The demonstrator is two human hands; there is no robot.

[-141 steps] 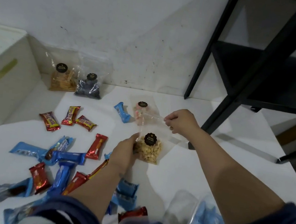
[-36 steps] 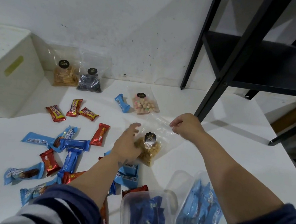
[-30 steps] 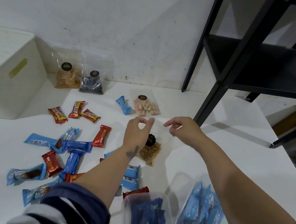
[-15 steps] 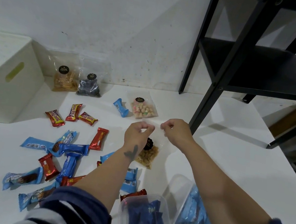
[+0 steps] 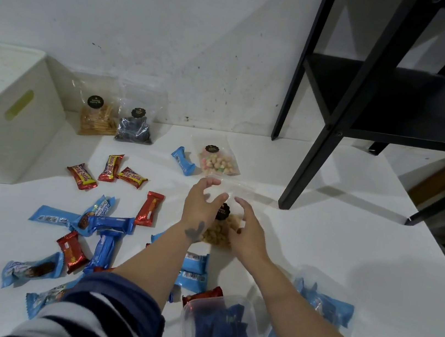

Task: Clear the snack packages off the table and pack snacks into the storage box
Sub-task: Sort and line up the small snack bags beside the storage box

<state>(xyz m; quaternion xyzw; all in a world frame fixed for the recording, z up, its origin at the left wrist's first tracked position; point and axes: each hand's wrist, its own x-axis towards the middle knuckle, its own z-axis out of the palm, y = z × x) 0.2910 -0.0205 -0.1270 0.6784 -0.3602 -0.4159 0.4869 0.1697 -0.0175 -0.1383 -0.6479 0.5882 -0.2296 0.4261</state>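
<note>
A clear bag of golden nuts [image 5: 218, 233] with a black round label lies mid-table between my hands. My left hand [image 5: 200, 208] hovers over its left side with fingers spread and holds nothing. My right hand [image 5: 249, 234] rests on the bag's right side, fingers relaxed. Two clear storage boxes sit at the near edge: one [image 5: 210, 302] holds dark blue packs, the other [image 5: 318, 289] light blue packs. Several red bars [image 5: 149, 208] and blue bars [image 5: 110, 223] are scattered to the left.
A white bin [image 5: 6, 121] stands at the far left. Against the wall lean a bag of biscuit sticks [image 5: 96, 120] and a bag of dark snacks [image 5: 134, 129]. A bag of pastel candy [image 5: 218, 162] lies beyond my hands. A black shelf leg [image 5: 309, 167] stands to the right.
Both hands were pinching the top of the nut bag; now they have let go. The left hand's fingers are spread and the right hand has dropped onto the bag's right side.
</note>
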